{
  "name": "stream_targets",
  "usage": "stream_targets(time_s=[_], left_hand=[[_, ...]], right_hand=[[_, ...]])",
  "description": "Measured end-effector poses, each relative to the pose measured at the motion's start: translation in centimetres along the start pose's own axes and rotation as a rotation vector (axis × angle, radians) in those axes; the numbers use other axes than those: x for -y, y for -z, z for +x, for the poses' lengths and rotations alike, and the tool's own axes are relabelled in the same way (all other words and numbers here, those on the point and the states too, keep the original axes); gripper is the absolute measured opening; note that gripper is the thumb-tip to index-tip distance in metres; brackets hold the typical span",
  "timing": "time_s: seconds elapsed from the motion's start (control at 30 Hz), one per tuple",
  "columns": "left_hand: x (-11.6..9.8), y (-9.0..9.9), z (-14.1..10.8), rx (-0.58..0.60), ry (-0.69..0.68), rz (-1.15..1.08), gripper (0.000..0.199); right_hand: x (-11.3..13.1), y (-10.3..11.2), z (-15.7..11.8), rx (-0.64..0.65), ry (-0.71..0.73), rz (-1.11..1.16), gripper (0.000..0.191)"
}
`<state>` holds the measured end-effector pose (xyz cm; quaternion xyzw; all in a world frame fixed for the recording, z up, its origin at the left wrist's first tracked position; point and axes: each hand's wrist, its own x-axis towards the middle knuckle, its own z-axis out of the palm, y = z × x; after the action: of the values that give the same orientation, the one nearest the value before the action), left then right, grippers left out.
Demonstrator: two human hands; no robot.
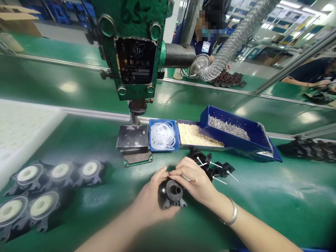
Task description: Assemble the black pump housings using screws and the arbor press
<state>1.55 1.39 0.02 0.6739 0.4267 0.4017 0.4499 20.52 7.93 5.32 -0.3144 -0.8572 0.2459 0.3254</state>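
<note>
My left hand (154,196) wraps round the side of a black round part (173,191) with an open tube on top and small feet at its lower edge. At the part's upper rim are the pinched fingertips of my right hand (193,178); whatever they hold is too small to make out. A metal bangle (231,213) circles my right wrist. Just beyond my right hand lie several black parts (211,169) with thin white stems. Several black housings with cream discs (61,170) stand at the left.
A green press (133,52) stands over a metal block (133,137). Beside it are a blue tray of white rings (163,135), a bin of cream pellets (194,134) and a blue bin of metal pins (236,131). White foam (23,129) lies left; a person (207,35) sits opposite.
</note>
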Motion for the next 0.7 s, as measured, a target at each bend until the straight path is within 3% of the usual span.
stream_targets(time_s=[0.1,0.2,0.23,0.3,0.37,0.4,0.43,0.5,0.53,0.6,0.7], left_hand=[[0.0,0.0,0.0,0.000,0.005,0.000,0.100],[-0.1,0.1,0.1,0.013,-0.001,-0.009,0.097],[-0.1,0.2,0.2,0.020,0.004,-0.001,0.095],[-0.3,0.4,0.3,0.036,0.011,0.041,0.089],[-0.4,0.6,0.4,0.055,-0.016,0.111,0.080],[-0.5,0.7,0.5,0.060,-0.040,0.144,0.076],[-0.6,0.7,0.5,0.062,-0.068,0.172,0.071],[-0.9,0.8,0.8,0.050,-0.114,0.214,0.063],[-1.1,0.9,0.9,0.043,-0.131,0.230,0.060],[-1.3,0.9,1.1,0.044,-0.165,0.258,0.053],[-1.5,0.9,1.3,0.055,-0.198,0.284,0.049]], right_hand=[[0.7,0.6,0.0,0.125,0.031,-0.082,0.018],[1.9,2.8,0.3,0.204,0.013,-0.121,0.031],[2.1,4.1,0.6,0.148,0.006,-0.159,0.034],[1.6,7.5,1.7,-0.110,-0.025,-0.328,0.031],[-0.3,11.6,3.3,-0.402,-0.136,-0.590,0.021],[-1.7,13.7,4.1,-0.444,-0.221,-0.711,0.019],[-3.3,15.6,4.8,-0.386,-0.344,-0.793,0.021],[-6.4,18.5,5.9,-0.047,-0.665,-0.830,0.019],[-7.8,19.4,6.1,0.046,-0.730,-0.801,0.014],[-9.8,20.1,6.2,0.162,-0.799,-0.732,0.013],[-11.1,19.3,5.8,0.170,-0.798,-0.663,0.019]])
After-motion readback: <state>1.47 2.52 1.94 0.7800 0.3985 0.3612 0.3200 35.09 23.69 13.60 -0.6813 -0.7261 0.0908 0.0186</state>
